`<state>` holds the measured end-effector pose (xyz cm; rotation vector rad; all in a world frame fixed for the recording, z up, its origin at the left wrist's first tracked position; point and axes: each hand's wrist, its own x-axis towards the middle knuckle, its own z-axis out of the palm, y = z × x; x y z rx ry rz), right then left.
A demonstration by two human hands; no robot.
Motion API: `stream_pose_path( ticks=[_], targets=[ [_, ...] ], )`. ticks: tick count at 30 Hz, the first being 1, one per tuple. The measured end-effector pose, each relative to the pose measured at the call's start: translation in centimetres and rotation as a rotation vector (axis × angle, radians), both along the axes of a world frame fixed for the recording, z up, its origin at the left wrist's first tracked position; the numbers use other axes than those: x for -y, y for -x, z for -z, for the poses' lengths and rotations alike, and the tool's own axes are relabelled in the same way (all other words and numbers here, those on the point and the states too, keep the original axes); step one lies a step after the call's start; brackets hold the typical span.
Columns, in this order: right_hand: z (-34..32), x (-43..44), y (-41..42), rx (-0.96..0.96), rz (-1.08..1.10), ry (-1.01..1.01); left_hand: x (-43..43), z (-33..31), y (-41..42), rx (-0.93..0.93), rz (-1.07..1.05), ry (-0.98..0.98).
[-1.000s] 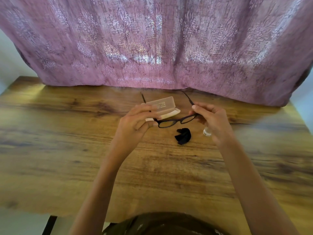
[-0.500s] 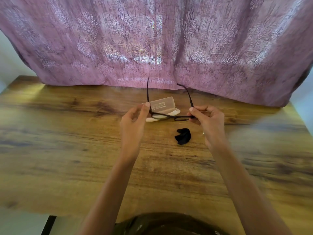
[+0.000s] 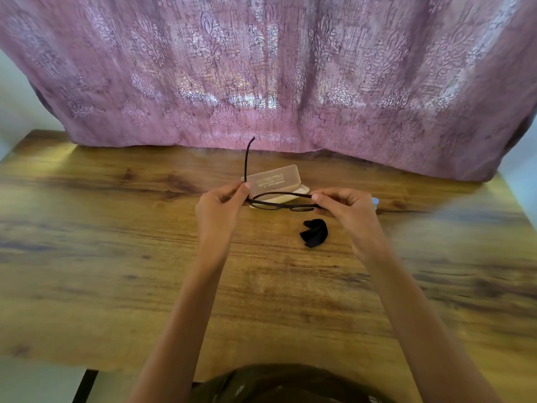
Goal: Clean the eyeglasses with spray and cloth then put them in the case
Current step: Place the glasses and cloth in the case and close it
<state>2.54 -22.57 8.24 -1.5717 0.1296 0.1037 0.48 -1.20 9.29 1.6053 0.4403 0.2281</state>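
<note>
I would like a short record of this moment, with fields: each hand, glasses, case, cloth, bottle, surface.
left hand: pinches the left end of the eyeglasses
right hand: pinches the right end
eyeglasses: held above the table, one temple folded across, the other upright
case: open, behind the glasses
cloth: black, crumpled, lies on the table, untouched
spray bottle: mostly hidden behind the right hand
table: wooden

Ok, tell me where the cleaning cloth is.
The black cloth lies crumpled on the wooden table, right of centre in the head view, just below the held eyeglasses and beside the right hand.
</note>
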Motion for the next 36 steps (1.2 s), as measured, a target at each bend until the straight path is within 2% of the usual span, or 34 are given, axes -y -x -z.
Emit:
stream_pose_path(
  ticks=[7,13,24,27,32,36],
  targets=[
    [0.0,0.1,0.1,-0.039,-0.057,0.004,-0.8,0.6,-0.1,-0.046,0.072,-0.070],
    [-0.2,1.1,0.1,-0.054,-0.258,0.024,-1.8,0.4,-0.2,-0.106,0.157,-0.110],
    [0.3,0.4,-0.2,0.052,-0.126,0.180,-2.0,0.5,0.4,-0.245,0.475,-0.192],
    [0.4,0.7,-0.2,0.052,-0.115,0.234,-2.0,0.6,0.4,-0.245,0.498,-0.214],
    [0.3,1.3,-0.2,0.038,-0.250,0.158,-2.5,1.1,0.1,-0.253,0.538,-0.240],
    [0.5,1.2,-0.3,0.050,-0.207,0.146,-2.5,2.2,-0.5,-0.256,0.509,-0.175]
  ],
)
